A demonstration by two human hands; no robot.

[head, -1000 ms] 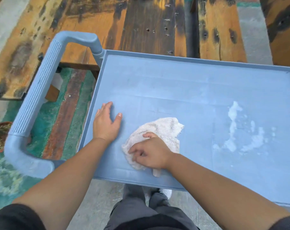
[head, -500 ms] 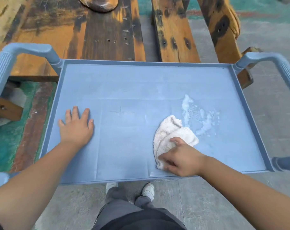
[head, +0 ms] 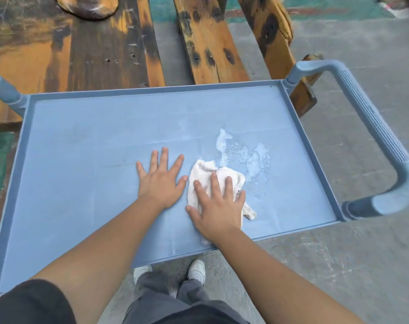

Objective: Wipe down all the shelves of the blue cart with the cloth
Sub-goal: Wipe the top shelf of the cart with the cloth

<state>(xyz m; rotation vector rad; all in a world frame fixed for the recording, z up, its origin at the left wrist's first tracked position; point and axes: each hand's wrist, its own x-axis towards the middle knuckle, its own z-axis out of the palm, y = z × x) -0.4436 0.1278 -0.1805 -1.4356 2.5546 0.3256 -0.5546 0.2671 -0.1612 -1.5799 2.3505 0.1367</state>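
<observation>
The blue cart's top shelf (head: 81, 183) fills the middle of the head view. A crumpled white cloth (head: 204, 171) lies on it, right of centre. My right hand (head: 218, 204) presses flat on the cloth with straight, spread fingers. My left hand (head: 162, 181) rests flat on the bare shelf just left of the cloth, fingers spread. A patch of white foam (head: 243, 153) sits on the shelf just beyond and to the right of the cloth. The lower shelves are hidden under the top one.
The cart's ribbed handle (head: 371, 127) arches at the right end; another handle (head: 2, 90) shows at the far left. Worn wooden planks (head: 100, 47) lie beyond the cart. Grey concrete floor (head: 362, 265) is to the right, and my shoes (head: 196, 270) stand below the shelf's near edge.
My right hand has flattened from a grip to spread fingers on the cloth beside the foam. My left hand has slid right across the shelf to lie next to the cloth.
</observation>
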